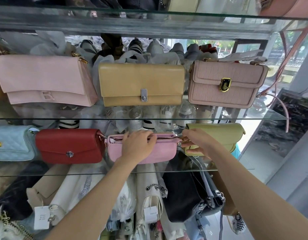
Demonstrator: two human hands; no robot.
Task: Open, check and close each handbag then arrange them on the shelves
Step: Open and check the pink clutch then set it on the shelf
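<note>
The pink zip bag (143,154) stands on the lower glass shelf (243,163), between the red flap bag (70,146) and the yellow-green bag (219,135). It is judged light and soft-sided, liable to slide on glass, so its body needs steadying. The left hand (138,144) grips its top edge, fingers curled over the zip line. The right hand (195,142) pinches the gold zip pull (182,138) at the bag's right end, which is the proper hold. A raised letter B marks the pale pink bag (44,80) above. Print on the hang tags (150,214) below is too small to read.
</note>
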